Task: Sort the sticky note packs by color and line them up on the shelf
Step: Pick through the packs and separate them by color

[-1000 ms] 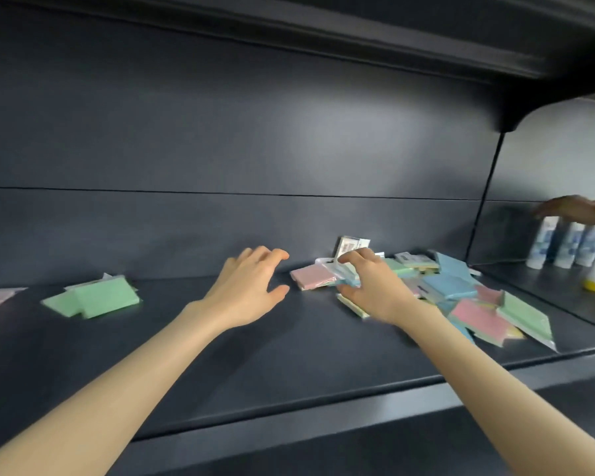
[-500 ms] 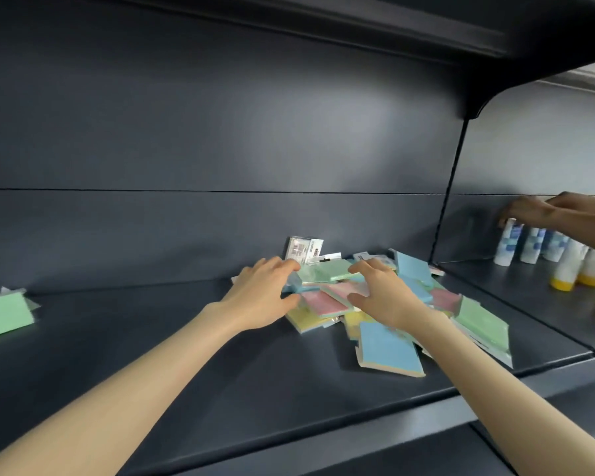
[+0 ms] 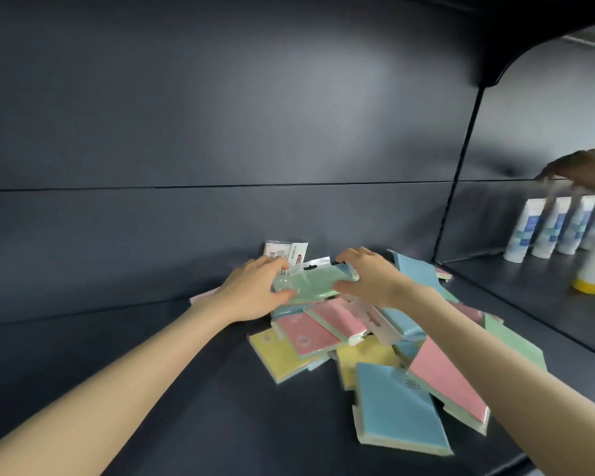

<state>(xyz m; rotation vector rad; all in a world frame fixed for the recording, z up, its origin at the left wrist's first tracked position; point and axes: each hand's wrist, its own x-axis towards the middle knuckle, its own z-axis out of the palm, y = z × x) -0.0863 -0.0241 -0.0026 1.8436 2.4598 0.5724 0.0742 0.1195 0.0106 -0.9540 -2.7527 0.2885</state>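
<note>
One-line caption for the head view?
Left hand and right hand grip a green pack above a jumbled pile of coloured packs on the dark shelf.

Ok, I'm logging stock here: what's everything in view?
held green pack: one, green, between both hands
pink packs: at least three, pink, in the pile
blue packs: at least three, blue, pile's front and back
yellow packs: two, yellow, pile's front
other green pack: one, green, pile's right edge
white-labelled pack: one, white, against back wall
bottles: at least five, white with blue labels, right bay
another person's hand: one, over the bottles
shelf: one, dark grey, under everything
left hand: grips held green pack's left side
right hand: grips its right side
</note>
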